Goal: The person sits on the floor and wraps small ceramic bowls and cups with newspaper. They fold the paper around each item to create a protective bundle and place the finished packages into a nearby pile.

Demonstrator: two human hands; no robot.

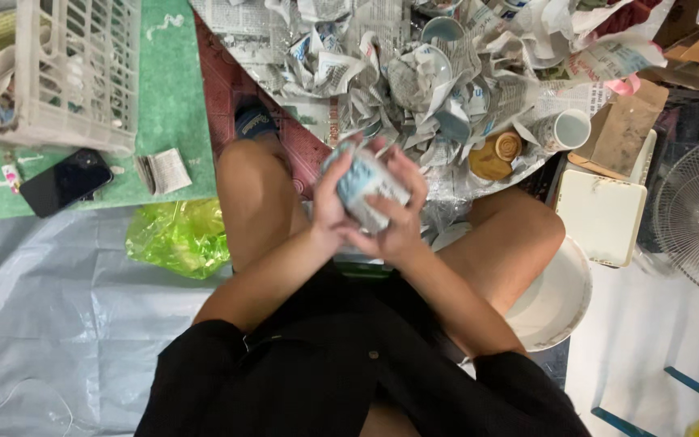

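- The left hand (329,206) and the right hand (402,214) close together around a small rounded bundle wrapped in grey-and-blue printed newspaper (366,190), held above the lap between the bare knees; what is inside the wrapping cannot be told.
- Both sets of fingers curl tight on the bundle from opposite sides, apparently to keep the loose paper pressed in place, with the thumbs lying over the top.
- Just ahead lies a heap of crumpled newspaper sheets (414,65), within easy reach of a seated person, with ceramic pieces half buried in it.
- A white ceramic cup (566,129) lies on its side at the heap's right edge, beside a round brown wooden lid (495,155).
- A white plastic slatted crate (74,73) stands to the left on a green mat (171,97), near a black smartphone (65,181) and a crumpled green plastic bag (178,236).
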